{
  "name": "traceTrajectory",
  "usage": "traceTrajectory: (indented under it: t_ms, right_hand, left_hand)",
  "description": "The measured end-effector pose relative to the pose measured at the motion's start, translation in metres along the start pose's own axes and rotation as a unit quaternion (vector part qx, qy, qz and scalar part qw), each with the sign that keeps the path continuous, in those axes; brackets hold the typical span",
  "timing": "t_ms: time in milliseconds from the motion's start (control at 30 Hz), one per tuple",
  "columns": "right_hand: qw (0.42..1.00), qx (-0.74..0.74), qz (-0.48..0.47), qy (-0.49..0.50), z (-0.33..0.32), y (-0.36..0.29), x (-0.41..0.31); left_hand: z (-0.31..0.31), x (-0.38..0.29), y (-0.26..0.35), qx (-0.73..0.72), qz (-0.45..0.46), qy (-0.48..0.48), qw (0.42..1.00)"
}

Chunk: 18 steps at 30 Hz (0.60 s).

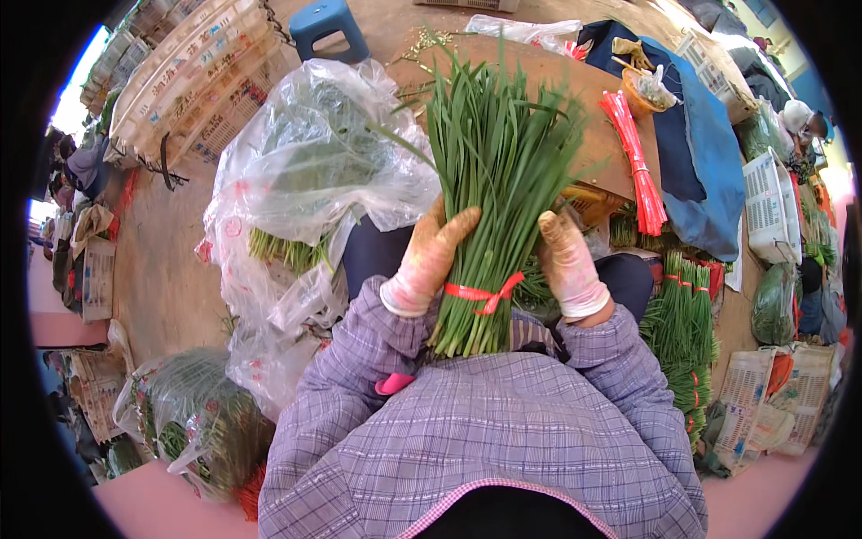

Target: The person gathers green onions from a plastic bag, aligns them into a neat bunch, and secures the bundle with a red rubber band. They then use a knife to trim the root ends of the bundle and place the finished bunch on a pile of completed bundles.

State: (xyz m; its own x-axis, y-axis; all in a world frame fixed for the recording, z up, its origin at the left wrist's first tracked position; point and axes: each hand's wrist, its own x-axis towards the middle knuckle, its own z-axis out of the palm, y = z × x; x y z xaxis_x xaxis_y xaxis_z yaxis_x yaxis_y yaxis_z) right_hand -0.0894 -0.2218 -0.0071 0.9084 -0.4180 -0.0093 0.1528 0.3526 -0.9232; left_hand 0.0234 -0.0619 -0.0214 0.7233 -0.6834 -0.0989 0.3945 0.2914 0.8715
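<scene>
A large bunch of green garlic chives [495, 162] stands upright before me, leaf tips away from me and cut stems near my lap. A red tie [485, 294] is knotted round its lower stems. My left hand [431, 259], in a stained pale glove, grips the bunch's left side, with the thumb across the leaves. On the right, my gloved right hand [572, 266] is raised beside the leaves with its palm turned inward; its fingers are partly hidden, so whether it touches them is unclear.
Plastic-wrapped greens [316, 148] lie at the left. A wooden board [606, 141] is ahead, with red ties [633, 162] and an orange bowl [643, 91] on its right. Tied bunches [683, 316] are stacked at the right. A blue stool [328, 30] and crates [195, 81] stand farther off.
</scene>
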Motion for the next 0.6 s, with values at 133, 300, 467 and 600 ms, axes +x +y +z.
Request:
traceTrajectory:
  t_ms: [133,300,467,600]
  right_hand:
    - [0.783,-0.573,-0.240,-0.020,-0.009,-0.016,-0.007]
    - [0.441,-0.713,-0.478,-0.262,0.018,-0.037,-0.003]
    - [0.570,-0.646,-0.399,-0.314,0.034,-0.079,-0.003]
    - [0.620,-0.565,-0.495,-0.228,0.032,-0.106,-0.004]
  left_hand:
    - [-0.006,0.014,0.013,-0.009,-0.047,0.002,0.999]
    - [0.017,0.029,0.043,0.192,0.024,-0.038,0.980]
    - [0.027,0.019,0.079,0.071,-0.072,-0.155,0.983]
    - [0.030,-0.003,0.080,-0.072,-0.065,-0.158,0.983]
